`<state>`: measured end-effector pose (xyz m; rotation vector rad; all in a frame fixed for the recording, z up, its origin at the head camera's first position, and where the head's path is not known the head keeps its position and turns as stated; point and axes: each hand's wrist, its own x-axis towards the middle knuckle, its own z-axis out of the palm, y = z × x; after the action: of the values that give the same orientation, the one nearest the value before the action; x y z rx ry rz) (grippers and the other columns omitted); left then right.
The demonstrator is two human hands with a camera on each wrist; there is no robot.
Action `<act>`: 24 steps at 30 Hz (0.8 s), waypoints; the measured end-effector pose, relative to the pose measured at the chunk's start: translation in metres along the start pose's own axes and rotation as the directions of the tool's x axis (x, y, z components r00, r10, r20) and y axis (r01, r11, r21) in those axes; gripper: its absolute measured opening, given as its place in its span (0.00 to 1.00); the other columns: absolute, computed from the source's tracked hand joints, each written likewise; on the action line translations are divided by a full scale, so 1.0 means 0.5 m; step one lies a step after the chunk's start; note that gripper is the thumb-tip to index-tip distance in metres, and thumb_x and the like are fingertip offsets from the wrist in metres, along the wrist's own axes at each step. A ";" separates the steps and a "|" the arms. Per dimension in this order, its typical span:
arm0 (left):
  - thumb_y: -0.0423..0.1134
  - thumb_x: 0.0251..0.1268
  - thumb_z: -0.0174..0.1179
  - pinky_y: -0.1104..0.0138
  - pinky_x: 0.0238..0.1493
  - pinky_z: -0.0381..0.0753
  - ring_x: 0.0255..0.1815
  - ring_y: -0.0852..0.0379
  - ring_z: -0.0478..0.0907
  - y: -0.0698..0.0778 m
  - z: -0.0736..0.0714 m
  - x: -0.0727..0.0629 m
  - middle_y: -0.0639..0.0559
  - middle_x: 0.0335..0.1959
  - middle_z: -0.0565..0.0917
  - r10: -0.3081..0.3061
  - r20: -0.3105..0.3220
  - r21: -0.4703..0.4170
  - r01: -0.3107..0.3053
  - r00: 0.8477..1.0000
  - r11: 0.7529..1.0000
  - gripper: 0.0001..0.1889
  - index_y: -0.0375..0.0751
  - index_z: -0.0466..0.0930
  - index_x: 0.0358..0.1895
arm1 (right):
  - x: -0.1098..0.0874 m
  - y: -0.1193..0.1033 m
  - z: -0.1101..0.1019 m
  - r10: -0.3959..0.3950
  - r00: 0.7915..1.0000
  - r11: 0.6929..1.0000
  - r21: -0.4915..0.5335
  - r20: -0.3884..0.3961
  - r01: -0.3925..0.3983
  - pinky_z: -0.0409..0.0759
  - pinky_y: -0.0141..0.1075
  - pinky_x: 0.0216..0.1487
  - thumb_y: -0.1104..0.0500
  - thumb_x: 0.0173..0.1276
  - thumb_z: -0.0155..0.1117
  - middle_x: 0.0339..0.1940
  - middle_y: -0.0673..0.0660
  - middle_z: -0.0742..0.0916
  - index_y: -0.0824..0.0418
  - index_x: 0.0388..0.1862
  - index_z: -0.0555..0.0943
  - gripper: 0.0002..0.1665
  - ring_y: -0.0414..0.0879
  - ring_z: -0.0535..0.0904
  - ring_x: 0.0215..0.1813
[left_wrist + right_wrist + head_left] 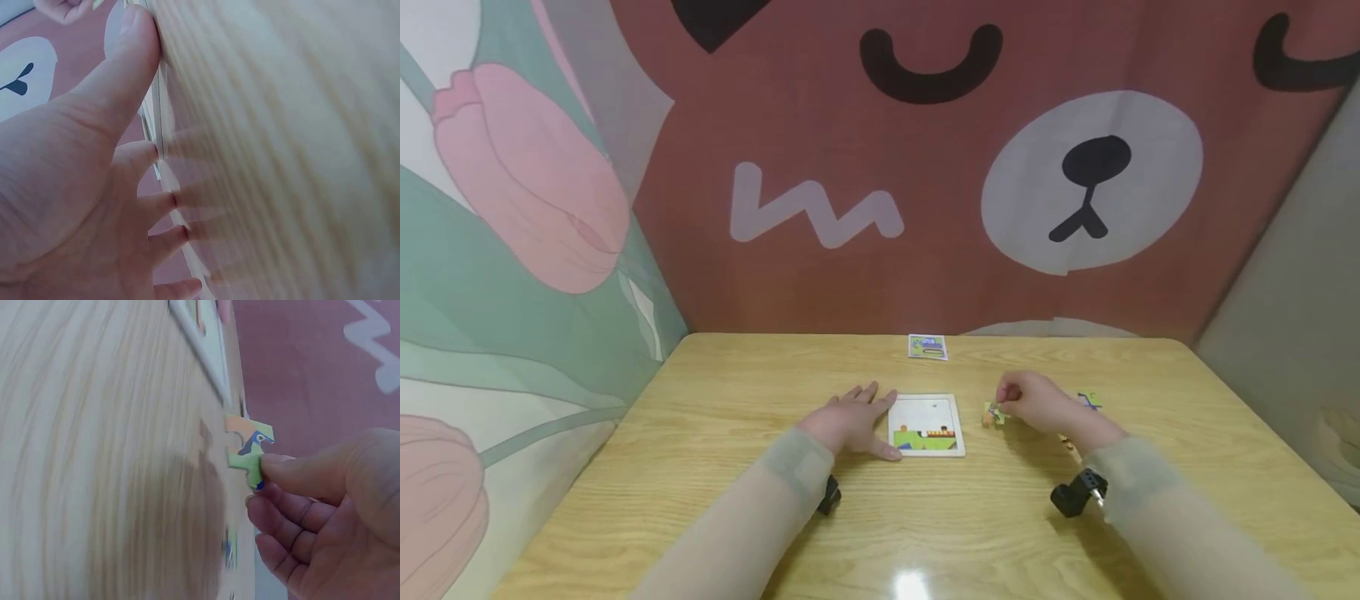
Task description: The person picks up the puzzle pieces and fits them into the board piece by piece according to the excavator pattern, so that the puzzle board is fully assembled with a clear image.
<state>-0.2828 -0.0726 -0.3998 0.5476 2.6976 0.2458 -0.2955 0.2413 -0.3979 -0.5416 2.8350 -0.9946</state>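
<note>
A white square puzzle frame (957, 425) lies on the table, its lower part filled with green and colored pieces. My left hand (853, 421) rests at its left side with fingers spread, thumb at the near corner and a fingertip at the upper left edge. To the right of the frame, my right hand (1033, 402) pinches a jigsaw piece (250, 447) between thumb and fingers. That piece is green and orange with a blue-and-white bird-like head, and shows just above the tabletop in the right wrist view.
A small picture card (928, 347) lies at the table's back, beyond the frame. Another puzzle piece (1088, 400) lies behind the right wrist, and more pieces (1066, 442) are partly hidden under that forearm. A curtain with a bear print (940, 292) hangs behind the table.
</note>
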 end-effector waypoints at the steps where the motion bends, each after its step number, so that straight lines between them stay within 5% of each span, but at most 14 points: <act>1: 0.70 0.52 0.63 0.46 0.75 0.44 0.79 0.44 0.41 0.001 0.000 0.000 0.46 0.81 0.44 0.002 0.002 0.006 -0.003 1.000 1.000 0.56 0.57 0.46 0.81 | 0.005 -0.009 0.004 -0.013 1.000 1.000 0.013 -0.005 0.013 0.73 0.38 0.31 0.71 0.65 0.65 0.28 0.53 0.80 0.61 0.31 0.75 0.09 0.46 0.73 0.31; 13: 0.71 0.52 0.63 0.45 0.75 0.46 0.79 0.44 0.43 0.007 -0.003 -0.001 0.45 0.81 0.46 -0.013 0.003 0.022 0.013 1.000 1.000 0.55 0.57 0.47 0.81 | 0.074 -0.126 0.086 -0.017 0.999 0.984 0.179 0.030 0.011 0.76 0.38 0.39 0.68 0.65 0.68 0.31 0.52 0.82 0.60 0.31 0.80 0.06 0.46 0.76 0.37; 24: 0.72 0.51 0.63 0.44 0.74 0.48 0.79 0.43 0.44 0.006 -0.005 -0.001 0.45 0.80 0.46 -0.007 -0.001 0.043 0.007 1.000 0.999 0.55 0.57 0.48 0.80 | 0.109 -0.141 0.154 -0.034 0.998 0.978 0.209 0.048 0.023 0.77 0.37 0.41 0.70 0.64 0.68 0.30 0.52 0.83 0.59 0.30 0.81 0.07 0.45 0.77 0.36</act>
<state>-0.2821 -0.0705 -0.3967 0.5510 2.7109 0.1868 -0.3101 0.1256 -0.4127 -0.5770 2.6430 -1.2451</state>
